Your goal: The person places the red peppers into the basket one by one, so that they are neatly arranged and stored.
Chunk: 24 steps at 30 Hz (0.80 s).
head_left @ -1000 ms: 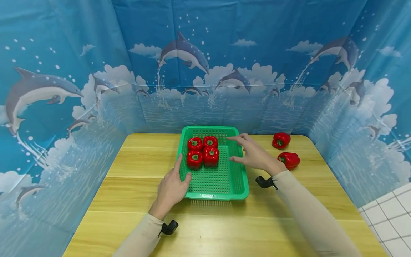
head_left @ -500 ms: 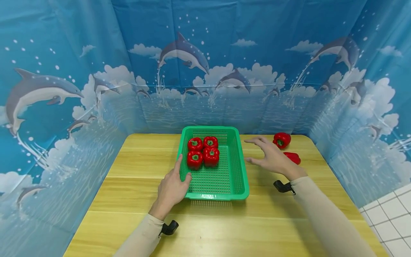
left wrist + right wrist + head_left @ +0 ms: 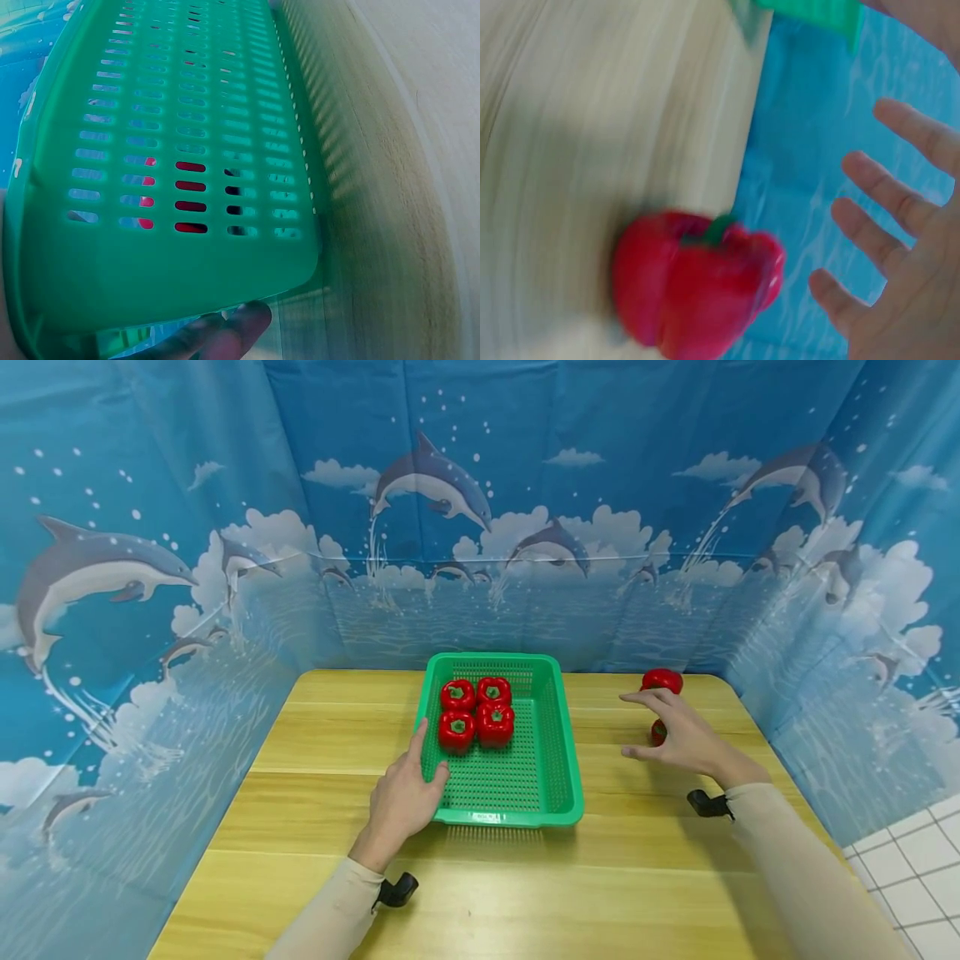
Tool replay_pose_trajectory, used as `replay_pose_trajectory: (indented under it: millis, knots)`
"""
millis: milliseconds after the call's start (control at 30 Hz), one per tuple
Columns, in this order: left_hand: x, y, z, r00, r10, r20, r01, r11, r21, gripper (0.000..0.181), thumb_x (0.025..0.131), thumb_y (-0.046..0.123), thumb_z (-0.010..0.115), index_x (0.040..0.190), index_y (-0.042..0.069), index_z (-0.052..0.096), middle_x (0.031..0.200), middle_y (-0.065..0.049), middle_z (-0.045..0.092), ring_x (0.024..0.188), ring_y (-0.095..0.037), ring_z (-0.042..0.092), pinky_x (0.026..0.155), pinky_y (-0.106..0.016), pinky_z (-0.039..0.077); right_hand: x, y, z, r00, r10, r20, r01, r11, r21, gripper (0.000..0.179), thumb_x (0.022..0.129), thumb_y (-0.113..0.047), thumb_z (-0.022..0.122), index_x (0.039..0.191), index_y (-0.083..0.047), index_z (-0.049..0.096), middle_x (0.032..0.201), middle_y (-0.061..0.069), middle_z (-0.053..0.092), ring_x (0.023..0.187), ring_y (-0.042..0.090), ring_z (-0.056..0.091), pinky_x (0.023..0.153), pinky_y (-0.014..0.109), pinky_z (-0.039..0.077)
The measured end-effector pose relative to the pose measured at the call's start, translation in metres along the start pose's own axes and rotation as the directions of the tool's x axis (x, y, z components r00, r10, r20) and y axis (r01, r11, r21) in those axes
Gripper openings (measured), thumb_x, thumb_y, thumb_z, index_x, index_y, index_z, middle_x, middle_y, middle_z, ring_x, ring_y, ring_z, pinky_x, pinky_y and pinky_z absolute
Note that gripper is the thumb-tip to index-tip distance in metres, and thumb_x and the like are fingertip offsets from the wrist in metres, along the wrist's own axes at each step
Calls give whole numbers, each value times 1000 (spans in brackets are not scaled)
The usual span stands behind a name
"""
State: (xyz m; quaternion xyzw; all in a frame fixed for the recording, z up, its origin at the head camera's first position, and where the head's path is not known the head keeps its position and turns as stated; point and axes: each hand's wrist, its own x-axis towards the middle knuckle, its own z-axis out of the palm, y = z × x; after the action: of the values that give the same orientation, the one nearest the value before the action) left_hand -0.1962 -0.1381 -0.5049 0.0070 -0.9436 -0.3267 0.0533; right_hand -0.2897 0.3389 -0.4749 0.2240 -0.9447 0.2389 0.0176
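Several red bell peppers (image 3: pixel 496 727), their green stems up, stand grouped in the left back part of a green slotted plastic basket (image 3: pixel 557 817). My left hand (image 3: pixel 402 797) grips the basket's left rim, the thumb over the inner side and the index finger stretched along the rim; curled fingertips (image 3: pixel 251 319) show outside the wall in the left wrist view. My right hand (image 3: pixel 693 739) hovers over the table's right side with fingers spread and nothing held. Two more bell peppers are beside it: one (image 3: pixel 662 680) behind, another (image 3: pixel 694 285) mostly hidden by the hand in the head view.
A pale wooden table (image 3: pixel 315 760) carries the basket and the loose peppers. A blue dolphin-print curtain (image 3: pixel 525 602) rises along the table's back and sides. White tiles (image 3: pixel 915 868) show at the lower right. Black wrist cameras (image 3: pixel 708 803) sit at both cuffs.
My right hand has moved from over the basket's right side out to the right, reaching the loose bell peppers. My left hand and the basket have stayed in place.
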Motion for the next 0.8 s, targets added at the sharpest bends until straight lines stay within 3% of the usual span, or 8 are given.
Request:
replay_pose_trajectory:
  millis: [233, 400, 533, 800]
  knots:
    - [0, 0, 1, 1000, 6, 4, -6, 1000, 0, 85, 114, 42, 66, 188, 30, 25, 114, -16, 80, 54, -22, 50, 47, -37, 37, -12, 31, -2, 999, 18, 34, -16, 998, -59, 101, 89, -42, 104, 172, -12, 54, 173, 33, 46, 156, 65, 41, 118, 92, 38]
    - [0, -1, 2, 1000, 2, 3, -2, 1000, 2, 85, 115, 42, 66, 188, 29, 25, 130, -20, 82, 53, -22, 48, 46, -37, 36, -17, 46, -2, 998, 28, 53, -25, 998, -60, 105, 86, -37, 107, 171, -6, 53, 172, 37, 44, 153, 69, 38, 118, 92, 34]
    - [0, 0, 1, 1000, 2, 0, -2, 1000, 5, 85, 115, 42, 66, 188, 29, 25, 126, -19, 82, 53, -22, 48, 47, -37, 36, -17, 56, -1, 997, 34, 65, -29, 997, -69, 106, 85, -32, 108, 170, -3, 53, 171, 39, 43, 151, 69, 39, 116, 90, 36]
    - [0, 1, -1, 1000, -3, 4, 3, 1000, 8, 86, 114, 43, 65, 189, 30, 24, 135, -20, 81, 54, -23, 50, 48, -37, 37, -16, 67, 0, 998, 23, 55, -17, 995, -98, 93, 87, -17, 105, 165, 0, 57, 162, 41, 53, 140, 66, 54, 111, 85, 50]
